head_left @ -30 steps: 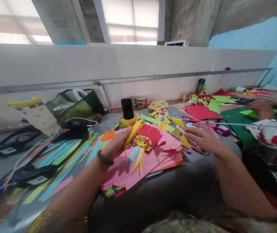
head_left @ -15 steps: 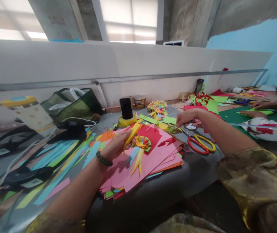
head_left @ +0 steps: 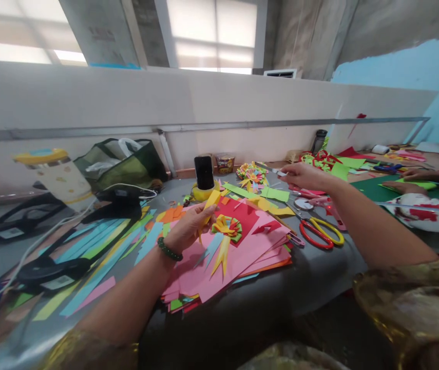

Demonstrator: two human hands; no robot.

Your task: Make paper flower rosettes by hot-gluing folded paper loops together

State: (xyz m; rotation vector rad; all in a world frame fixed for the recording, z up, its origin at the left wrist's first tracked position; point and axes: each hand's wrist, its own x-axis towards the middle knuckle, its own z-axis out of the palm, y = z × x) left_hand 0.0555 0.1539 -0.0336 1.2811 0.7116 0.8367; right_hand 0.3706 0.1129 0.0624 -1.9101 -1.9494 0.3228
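Observation:
My left hand [head_left: 193, 224], with a dark green bead bracelet at the wrist, is closed on a folded yellow paper strip [head_left: 213, 198]. Just beside its fingers lies a pleated paper rosette [head_left: 227, 228] with yellow and light blue tails, resting on a pile of pink and red paper sheets [head_left: 258, 239]. My right hand [head_left: 303, 176] is raised over the table and pinches a slim grey pointed tool [head_left: 268, 168], which looks like a craft knife. Below that hand are scissors [head_left: 321, 234] with red and yellow handles.
A phone [head_left: 204, 172] leans upright in a yellow tape roll [head_left: 199, 193]. More finished rosettes [head_left: 252, 174] sit behind. At left are paper strips [head_left: 96, 241], black straps, a tumbler [head_left: 55, 177] and a green bag [head_left: 127, 167]. Another person's hands [head_left: 407, 186] work at far right.
My right hand has lifted from the tabletop, and the slim pointed tool now shows in its fingers. My left hand still holds the yellow strip. The view has shifted slightly.

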